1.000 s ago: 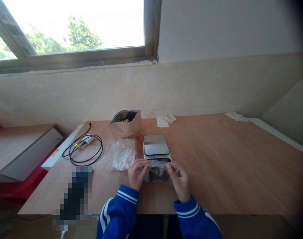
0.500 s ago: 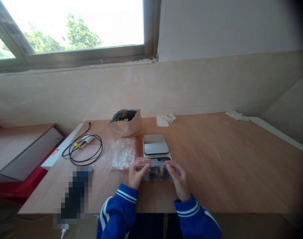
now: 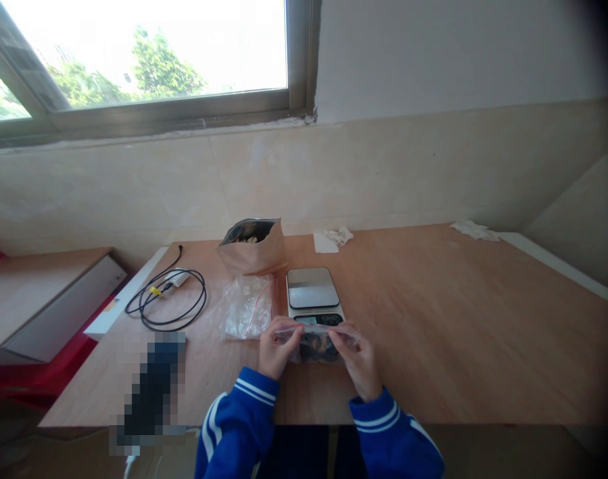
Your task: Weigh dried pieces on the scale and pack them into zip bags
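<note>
Near the middle of the table's front edge, my left hand and right hand pinched the clear bag's mouth. Dark pieces were inside; I couldn't tell whether the seal was shut. The mouth faced the scale, long axis parallel to that edge.

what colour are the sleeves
The sleeves are blue with white stripes, best seen in the head view.

Some plain indoor work corner is showing here — home or workshop, I can't tell. A scale is sitting on a bare wooden table, plastic bags are lying toward nine o'clock, and a window is filling eleven.
</note>
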### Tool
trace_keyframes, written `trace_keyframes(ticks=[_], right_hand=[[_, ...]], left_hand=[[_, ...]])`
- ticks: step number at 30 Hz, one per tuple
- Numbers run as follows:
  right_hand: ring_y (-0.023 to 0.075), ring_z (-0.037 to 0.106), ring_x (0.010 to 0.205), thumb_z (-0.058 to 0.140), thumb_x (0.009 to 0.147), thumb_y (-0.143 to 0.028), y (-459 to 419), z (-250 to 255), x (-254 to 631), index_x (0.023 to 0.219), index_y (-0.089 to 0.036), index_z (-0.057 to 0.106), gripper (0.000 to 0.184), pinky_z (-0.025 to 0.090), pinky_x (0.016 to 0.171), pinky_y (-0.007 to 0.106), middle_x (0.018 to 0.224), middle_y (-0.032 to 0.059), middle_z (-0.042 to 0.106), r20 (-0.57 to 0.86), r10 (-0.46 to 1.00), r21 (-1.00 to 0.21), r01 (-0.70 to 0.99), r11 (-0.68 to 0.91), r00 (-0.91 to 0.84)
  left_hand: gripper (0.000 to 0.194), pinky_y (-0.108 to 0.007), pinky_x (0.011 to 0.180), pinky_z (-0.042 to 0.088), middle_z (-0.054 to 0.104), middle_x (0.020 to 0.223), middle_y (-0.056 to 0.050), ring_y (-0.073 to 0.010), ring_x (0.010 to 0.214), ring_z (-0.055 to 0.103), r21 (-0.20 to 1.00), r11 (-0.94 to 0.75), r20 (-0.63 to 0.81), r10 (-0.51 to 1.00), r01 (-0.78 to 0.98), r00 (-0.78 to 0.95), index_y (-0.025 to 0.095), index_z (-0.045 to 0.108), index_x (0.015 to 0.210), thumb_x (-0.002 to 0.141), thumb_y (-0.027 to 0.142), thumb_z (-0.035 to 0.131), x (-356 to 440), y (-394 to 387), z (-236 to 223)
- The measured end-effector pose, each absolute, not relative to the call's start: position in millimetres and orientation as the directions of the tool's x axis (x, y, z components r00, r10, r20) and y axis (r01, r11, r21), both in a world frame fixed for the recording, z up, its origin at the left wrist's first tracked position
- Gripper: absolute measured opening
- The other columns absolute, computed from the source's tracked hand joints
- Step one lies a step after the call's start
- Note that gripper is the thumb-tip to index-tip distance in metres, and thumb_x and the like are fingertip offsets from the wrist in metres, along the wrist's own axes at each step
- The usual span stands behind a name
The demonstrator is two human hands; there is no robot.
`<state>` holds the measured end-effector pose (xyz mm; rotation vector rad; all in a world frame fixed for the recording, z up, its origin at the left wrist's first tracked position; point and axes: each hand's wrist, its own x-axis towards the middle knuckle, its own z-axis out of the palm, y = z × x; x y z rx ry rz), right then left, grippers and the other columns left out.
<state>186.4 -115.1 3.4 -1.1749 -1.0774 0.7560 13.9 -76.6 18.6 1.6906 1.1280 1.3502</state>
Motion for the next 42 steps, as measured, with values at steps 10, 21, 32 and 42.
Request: trace_keyframes(ticks=[10, 21, 32, 42], right_hand=[[0.0221, 0.062, 0.087, 0.064, 0.080, -0.041, -117, 8, 187, 0.082, -0.019, 0.070, 0.023, 0.051, 0.080, 0.036, 0.085, 0.0058, 0.067, 0.281, 0.910, -0.957, 0.018, 0.289, 0.304], [0.0205, 0.062, 0.084, 0.067, 0.079, -0.038, -116, 8, 184, 0.083, -0.020, 0.072, 0.019, 0.053, 0.073, 0.033, 0.084, 0.0043, 0.062, 0.273, 0.926, -0.961, 0.037, 0.273, 0.261], [0.0176, 0.057, 0.083, 0.068, 0.077, -0.037, -118, 8, 185, 0.078, -0.020, 0.072, 0.018, 0.049, 0.075, 0.030, 0.082, 0.0023, 0.055, 0.287, 0.915, -0.958, 0.082, 0.275, 0.285], [0.0167, 0.062, 0.081, 0.068, 0.079, -0.035, -119, 9, 187, 0.088, -0.022, 0.068, 0.016, 0.051, 0.072, 0.029, 0.090, 0.0018, 0.061, 0.238, 0.966, -0.965, -0.085, 0.247, 0.107]], left_hand=[[0.023, -0.035, 0.080, 0.051, 0.068, 0.085, -0.009, -0.0205, 0.085, 0.064, 0.945, -0.314, 0.293, 0.939, 0.097, 0.183, 0.016, 0.073, 0.083, 0.078, 0.037, 0.068, 12, -78, 25], [0.017, -0.033, 0.075, 0.051, 0.066, 0.082, -0.008, -0.0201, 0.083, 0.063, 0.952, -0.296, 0.284, 0.949, 0.077, 0.134, 0.015, 0.073, 0.078, 0.075, 0.032, 0.071, 17, -82, 26], [0.016, -0.031, 0.076, 0.050, 0.066, 0.080, -0.007, -0.0188, 0.081, 0.062, 0.957, -0.285, 0.279, 0.954, 0.045, 0.113, 0.015, 0.072, 0.073, 0.074, 0.031, 0.072, 21, -84, 30], [0.019, -0.034, 0.084, 0.049, 0.067, 0.090, -0.009, -0.0211, 0.090, 0.062, 0.979, -0.196, 0.204, 0.943, -0.058, 0.263, 0.015, 0.074, 0.083, 0.072, 0.031, 0.074, 19, -85, 28]])
